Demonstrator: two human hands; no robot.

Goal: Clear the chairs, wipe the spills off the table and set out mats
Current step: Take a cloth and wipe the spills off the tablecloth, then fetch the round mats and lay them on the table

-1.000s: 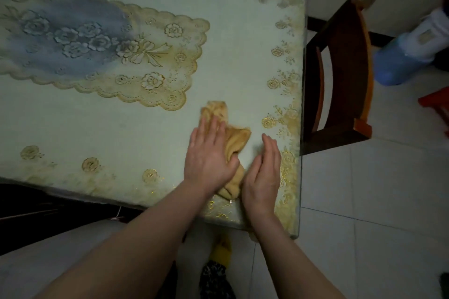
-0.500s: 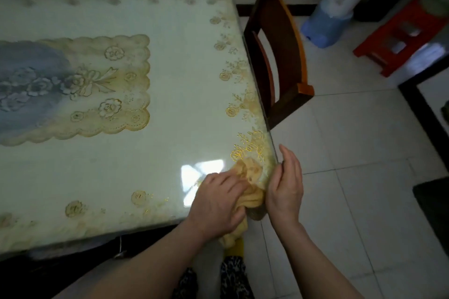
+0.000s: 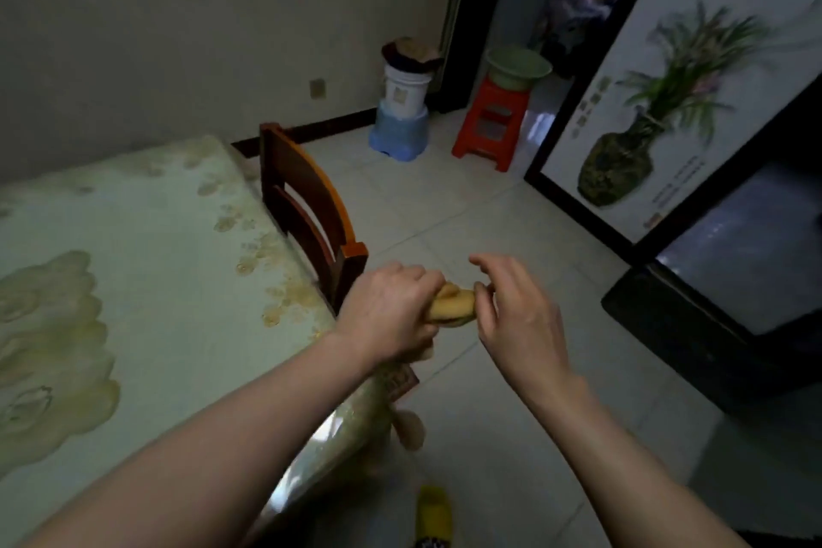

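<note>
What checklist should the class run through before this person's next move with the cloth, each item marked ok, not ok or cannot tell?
1. Cloth secured: ok, left hand grips it.
2. Right hand on the cloth: ok, fingertips pinch its end.
3. Cloth clear of the table: ok, held beyond the corner.
4. Spills gone: cannot tell, the view is blurred.
5. Chair cleared: cannot tell, seat hidden.
6. Mats set out: cannot tell.
</note>
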